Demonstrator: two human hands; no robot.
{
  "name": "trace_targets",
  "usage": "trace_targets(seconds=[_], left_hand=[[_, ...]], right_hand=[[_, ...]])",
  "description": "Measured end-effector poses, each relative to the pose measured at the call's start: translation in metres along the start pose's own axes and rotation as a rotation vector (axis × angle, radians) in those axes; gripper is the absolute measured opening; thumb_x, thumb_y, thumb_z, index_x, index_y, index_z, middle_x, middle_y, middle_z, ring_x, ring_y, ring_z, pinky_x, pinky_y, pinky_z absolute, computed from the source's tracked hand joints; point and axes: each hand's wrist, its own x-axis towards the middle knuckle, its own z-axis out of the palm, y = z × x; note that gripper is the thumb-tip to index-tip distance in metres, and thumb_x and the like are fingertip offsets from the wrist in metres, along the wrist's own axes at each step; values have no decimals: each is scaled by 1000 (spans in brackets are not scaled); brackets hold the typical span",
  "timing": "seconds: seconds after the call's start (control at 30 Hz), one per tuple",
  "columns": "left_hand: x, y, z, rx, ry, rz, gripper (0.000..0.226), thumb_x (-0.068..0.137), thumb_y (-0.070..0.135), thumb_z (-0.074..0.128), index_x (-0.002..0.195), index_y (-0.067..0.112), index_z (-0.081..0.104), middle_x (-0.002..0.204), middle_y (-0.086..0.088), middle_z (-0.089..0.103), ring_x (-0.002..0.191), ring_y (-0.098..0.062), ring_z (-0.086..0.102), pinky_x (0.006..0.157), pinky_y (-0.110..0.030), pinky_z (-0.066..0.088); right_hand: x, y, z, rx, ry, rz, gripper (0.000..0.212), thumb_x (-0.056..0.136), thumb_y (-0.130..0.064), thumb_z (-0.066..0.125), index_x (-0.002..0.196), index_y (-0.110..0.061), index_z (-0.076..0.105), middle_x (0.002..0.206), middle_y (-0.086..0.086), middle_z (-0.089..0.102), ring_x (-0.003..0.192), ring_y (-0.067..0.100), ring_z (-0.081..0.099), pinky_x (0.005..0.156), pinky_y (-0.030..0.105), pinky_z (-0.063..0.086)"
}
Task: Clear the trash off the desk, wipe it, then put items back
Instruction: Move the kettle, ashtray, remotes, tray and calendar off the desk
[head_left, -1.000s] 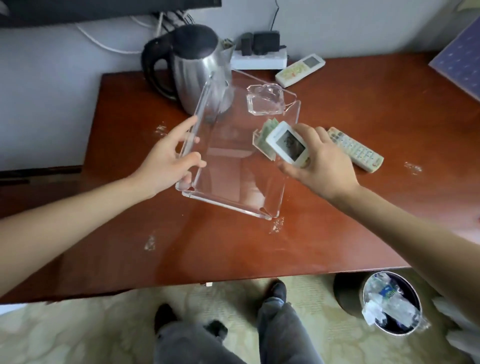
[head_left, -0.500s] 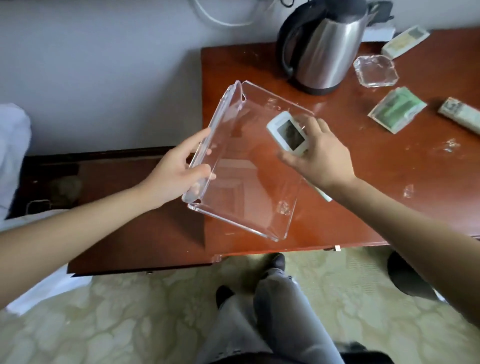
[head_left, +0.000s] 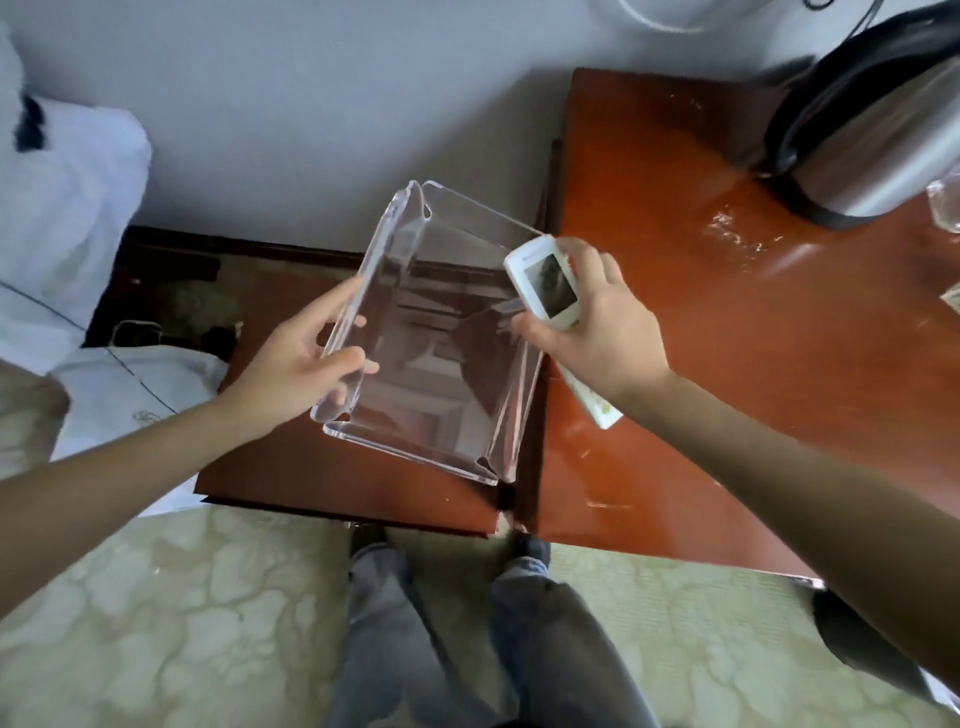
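Observation:
A clear acrylic tray (head_left: 441, 358) is held in the air, empty, over the gap between the red-brown desk (head_left: 727, 364) and a lower side table (head_left: 332, 467). My left hand (head_left: 301, 364) grips its left wall, thumb inside and fingers outside. My right hand (head_left: 597, 322) holds a white remote control (head_left: 545, 283) with a small screen and also pinches the tray's right wall. The remote's lower end sticks out below my wrist.
A steel kettle (head_left: 872, 135) with a black handle stands at the desk's back right. A glass ashtray edge (head_left: 945, 208) shows at the right border. White bedding (head_left: 62, 218) and a white bag (head_left: 135, 384) lie left. My legs stand on pale patterned carpet.
Both hands have carried the tray leftward off the desk, to above the lower side table. The view swung left, so the second remote and green packet left the frame.

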Motion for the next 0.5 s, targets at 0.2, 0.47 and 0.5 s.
trace_targets(seconds=[0.2, 0.47, 0.5], left_hand=[[22, -50, -59, 15, -67, 4, 69, 90, -5, 52, 133, 45, 36, 99, 6, 61, 83, -37, 68, 50, -20, 51], [57, -149, -137, 16, -114, -66, 71, 87, 2, 58, 133, 49, 33, 125, 11, 51, 82, -32, 68, 53, -29, 54], [64, -163, -141, 25, -111, -79, 71, 87, 3, 59, 133, 50, 33, 126, 12, 51, 81, -35, 67, 53, -28, 54]], right_hand=[[13, -46, 54, -27, -31, 12, 74, 79, -49, 64, 140, -25, 29, 128, -2, 45, 106, 22, 55, 76, 34, 46], [47, -91, 194, 6, 42, 269, 75, 78, -49, 64, 139, -24, 29, 127, -3, 44, 101, 24, 57, 69, 31, 39], [50, -87, 211, 23, 55, 315, 74, 78, -49, 63, 139, -24, 29, 126, -2, 44, 98, 24, 58, 69, 31, 40]])
